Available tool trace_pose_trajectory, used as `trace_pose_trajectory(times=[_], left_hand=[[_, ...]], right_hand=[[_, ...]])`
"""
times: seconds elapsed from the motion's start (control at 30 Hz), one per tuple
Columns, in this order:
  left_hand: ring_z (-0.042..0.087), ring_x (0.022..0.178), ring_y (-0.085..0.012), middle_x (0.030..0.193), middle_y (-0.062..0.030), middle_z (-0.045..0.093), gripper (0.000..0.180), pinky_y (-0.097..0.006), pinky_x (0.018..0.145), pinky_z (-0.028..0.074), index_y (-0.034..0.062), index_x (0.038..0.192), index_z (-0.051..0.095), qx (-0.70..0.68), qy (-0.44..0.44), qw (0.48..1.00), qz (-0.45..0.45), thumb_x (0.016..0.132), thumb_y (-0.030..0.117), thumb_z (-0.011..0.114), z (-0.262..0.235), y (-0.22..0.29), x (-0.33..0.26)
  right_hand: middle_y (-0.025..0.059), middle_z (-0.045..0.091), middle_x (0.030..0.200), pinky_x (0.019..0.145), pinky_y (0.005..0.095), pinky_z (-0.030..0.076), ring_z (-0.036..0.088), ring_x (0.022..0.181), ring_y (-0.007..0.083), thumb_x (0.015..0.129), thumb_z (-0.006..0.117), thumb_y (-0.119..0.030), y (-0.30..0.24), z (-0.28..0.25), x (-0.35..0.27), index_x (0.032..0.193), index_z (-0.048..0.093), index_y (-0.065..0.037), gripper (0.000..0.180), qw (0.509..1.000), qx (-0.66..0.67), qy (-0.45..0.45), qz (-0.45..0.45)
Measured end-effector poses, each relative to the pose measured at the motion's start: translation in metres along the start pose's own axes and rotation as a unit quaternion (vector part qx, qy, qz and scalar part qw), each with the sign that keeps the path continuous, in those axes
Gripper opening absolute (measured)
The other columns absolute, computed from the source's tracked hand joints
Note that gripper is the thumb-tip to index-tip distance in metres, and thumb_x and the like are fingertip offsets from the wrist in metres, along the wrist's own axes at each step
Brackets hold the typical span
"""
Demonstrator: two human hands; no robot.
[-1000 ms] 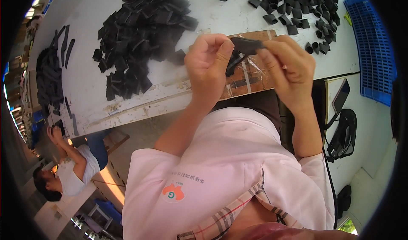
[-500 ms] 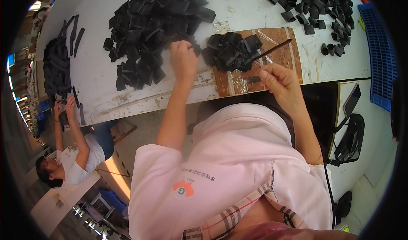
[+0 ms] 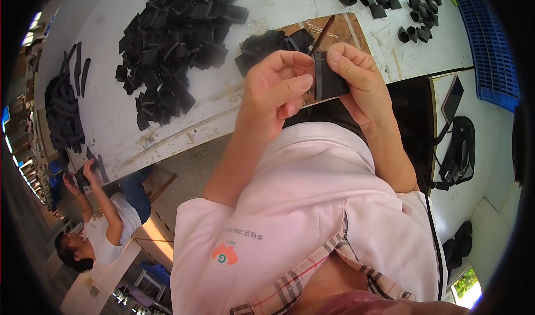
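A flat black folded piece (image 3: 330, 82) with a lighter strip along its left edge is pinched upright in my right hand (image 3: 363, 83), thumb in front. My left hand (image 3: 273, 92) is close to its left edge, fingers curled and thumb apart from the index finger, with no held thing showing. A thin dark-brown pointed stick (image 3: 324, 33) rises behind the hands; its lower end is hidden, so I cannot tell what supports it. Beyond my fingers, a small heap of black pieces (image 3: 264, 46) lies partly over a brown board (image 3: 356, 33).
A large pile of similar black pieces (image 3: 173, 36) covers the table's (image 3: 217, 95) left middle. Black tube-like pieces (image 3: 379, 8) are scattered far right, near a blue plastic basket (image 3: 485, 53). Black strips (image 3: 64, 114) lie far left, where another person (image 3: 111, 214) works.
My left hand has moved right from the large pile to beside my right hand. A black piece now shows in my right hand. The stick stands more steeply, and the view has shifted.
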State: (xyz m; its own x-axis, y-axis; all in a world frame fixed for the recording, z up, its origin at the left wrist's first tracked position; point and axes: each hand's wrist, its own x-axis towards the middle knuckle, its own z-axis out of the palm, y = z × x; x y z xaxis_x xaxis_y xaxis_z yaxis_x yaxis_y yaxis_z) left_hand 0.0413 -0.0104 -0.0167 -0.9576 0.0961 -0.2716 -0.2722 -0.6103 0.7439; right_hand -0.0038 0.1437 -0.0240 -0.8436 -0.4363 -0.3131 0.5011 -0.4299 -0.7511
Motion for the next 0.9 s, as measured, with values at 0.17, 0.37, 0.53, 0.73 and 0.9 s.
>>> trace_pose_trajectory(times=[0.17,0.37,0.53,0.73,0.9], left_hand=[[0.040,0.044,-0.0019,0.070,-0.0060,0.057,0.017,-0.013,0.038,0.028,-0.0036,0.088,0.055,0.008,0.000,0.999,-0.046,0.075,0.006,0.061,0.007,0.001,0.005],[0.041,0.045,-0.0022,0.068,-0.0055,0.057,0.018,-0.014,0.038,0.027,-0.0038,0.087,0.055,0.077,-0.006,0.996,-0.040,0.076,0.008,0.061,0.011,-0.001,0.006],[0.041,0.041,-0.0049,0.068,-0.0084,0.058,0.019,-0.016,0.035,0.026,-0.0030,0.087,0.057,0.074,0.003,0.995,-0.070,0.081,0.014,0.054,0.015,-0.008,0.001],[0.042,0.039,-0.0085,0.066,-0.0125,0.058,0.024,-0.019,0.033,0.027,-0.0030,0.079,0.057,-0.065,-0.035,0.978,-0.195,0.082,0.020,0.052,0.014,-0.009,0.005],[0.037,0.038,-0.0090,0.069,-0.0154,0.057,0.026,-0.021,0.032,0.025,-0.0056,0.083,0.057,-0.096,-0.032,0.959,-0.263,0.083,0.018,0.047,0.009,-0.013,0.003]], right_hand=[[0.0021,0.060,0.074,0.060,0.0213,0.048,0.056,0.063,0.0071,0.083,0.058,-0.017,-0.005,-0.006,-0.005,0.083,0.059,-0.003,0.014,0.999,-0.001,-0.022,0.039],[0.0017,0.059,0.077,0.061,0.0208,0.048,0.056,0.066,0.0069,0.083,0.058,-0.014,-0.001,-0.011,-0.007,0.088,0.057,-0.003,0.013,0.998,0.043,0.011,-0.033],[0.0034,0.057,0.083,0.063,0.0190,0.043,0.053,0.071,0.0076,0.082,0.060,-0.007,0.011,-0.005,-0.010,0.091,0.054,0.001,0.014,0.917,-0.132,0.162,-0.341],[0.0143,0.056,0.084,0.057,0.0268,0.043,0.053,0.067,0.0220,0.074,0.059,0.005,0.011,-0.021,-0.009,0.089,0.049,0.000,0.019,0.696,-0.404,0.040,-0.593],[0.0148,0.055,0.086,0.054,0.0300,0.044,0.053,0.067,0.0256,0.062,0.067,0.006,0.009,-0.026,-0.012,0.091,0.047,-0.001,0.036,0.592,-0.483,-0.012,-0.645]])
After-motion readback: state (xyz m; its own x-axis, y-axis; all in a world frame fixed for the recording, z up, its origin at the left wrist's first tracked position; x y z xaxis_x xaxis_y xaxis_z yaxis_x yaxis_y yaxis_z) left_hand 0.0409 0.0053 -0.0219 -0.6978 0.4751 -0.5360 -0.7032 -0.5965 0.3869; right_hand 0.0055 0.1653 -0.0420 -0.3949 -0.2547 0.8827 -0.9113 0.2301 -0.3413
